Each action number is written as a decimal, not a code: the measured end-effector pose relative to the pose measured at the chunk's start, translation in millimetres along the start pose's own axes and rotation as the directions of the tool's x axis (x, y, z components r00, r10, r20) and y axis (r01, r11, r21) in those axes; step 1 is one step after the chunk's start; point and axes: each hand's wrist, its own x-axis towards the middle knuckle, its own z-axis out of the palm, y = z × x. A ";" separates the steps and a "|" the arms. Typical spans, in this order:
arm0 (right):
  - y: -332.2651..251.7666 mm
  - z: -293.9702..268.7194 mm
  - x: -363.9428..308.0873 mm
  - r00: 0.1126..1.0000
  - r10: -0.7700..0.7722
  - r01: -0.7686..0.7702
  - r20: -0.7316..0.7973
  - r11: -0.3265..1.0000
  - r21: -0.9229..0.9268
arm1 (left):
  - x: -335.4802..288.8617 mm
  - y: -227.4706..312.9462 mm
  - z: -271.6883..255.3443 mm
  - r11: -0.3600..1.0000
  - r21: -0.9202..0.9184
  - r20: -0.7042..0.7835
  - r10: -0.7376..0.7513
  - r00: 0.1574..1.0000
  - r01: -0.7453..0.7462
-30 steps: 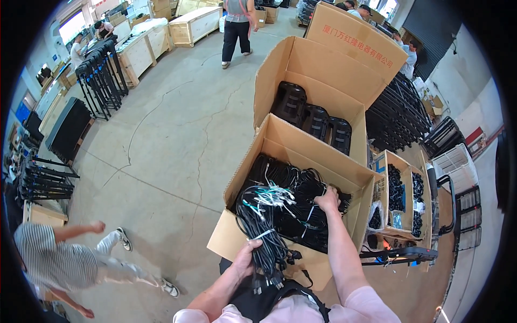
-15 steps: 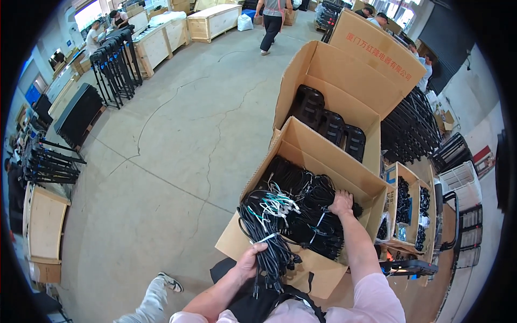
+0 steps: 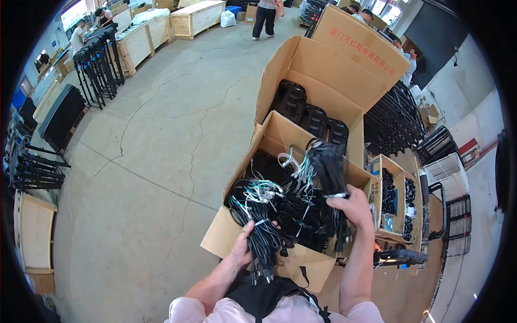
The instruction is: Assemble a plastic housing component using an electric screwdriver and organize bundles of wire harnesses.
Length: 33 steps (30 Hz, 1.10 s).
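Note:
My left hand point(image 3: 244, 245) is closed around a tied bundle of black power cords point(image 3: 262, 237), with plugs hanging down and white and green wire ends at the top. My right hand point(image 3: 354, 207) grips a second bundle of black cords point(image 3: 329, 169), held up over the right side of an open cardboard box point(image 3: 215, 237); its top is smeared by motion. More black cord bundles point(image 3: 301, 215) with white ties lie inside the box, between my hands. The fingers of my right hand are partly hidden behind its bundle.
Behind stands another open carton point(image 3: 307, 48) holding black plastic parts point(image 3: 314, 118). To the right is a divided wooden bin point(image 3: 396, 199) of small black parts. Black metal frames point(image 3: 97, 70) and wooden crates point(image 3: 196, 19) stand far left. A person point(image 3: 265, 19) walks on the grey floor.
My right hand has lifted a bundle of cords up out of the box. My left hand still holds its bundle. The whole view has shifted slightly.

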 end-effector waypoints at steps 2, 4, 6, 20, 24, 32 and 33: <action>-22.2 -8.7 -31.4 0.998 -0.066 0.068 -0.022 0.993 0.097 | 8.1 -2.9 2.3 1.000 -0.026 0.015 0.016 1.000 -0.016; -43.6 -10.1 -54.3 0.991 -0.128 0.134 -0.042 0.971 0.199 | 13.8 -6.1 6.4 1.000 0.000 -0.028 0.025 0.999 -0.025; -60.8 -0.8 -66.7 0.974 -0.206 0.223 -0.096 0.950 0.221 | 15.0 -6.9 0.5 0.999 0.037 -0.059 0.029 0.998 -0.027; -58.2 101.5 -107.4 0.791 -0.481 0.591 0.377 0.761 -0.267 | -45.4 -8.8 -2.8 0.937 0.340 0.028 0.076 0.997 -0.081; -72.1 95.6 -134.3 0.624 -0.684 0.771 0.378 0.617 -0.158 | -71.5 -5.3 -3.6 0.964 0.260 -0.029 0.066 0.997 -0.056; -87.0 68.3 -154.6 0.453 -0.807 0.848 0.377 0.521 0.097 | -103.2 -15.9 95.8 0.841 0.432 -0.088 0.399 0.913 -0.326; -88.6 70.5 -155.5 0.439 -0.813 0.856 0.384 0.508 0.097 | -111.5 -16.8 106.4 0.841 0.451 -0.179 0.413 0.893 -0.298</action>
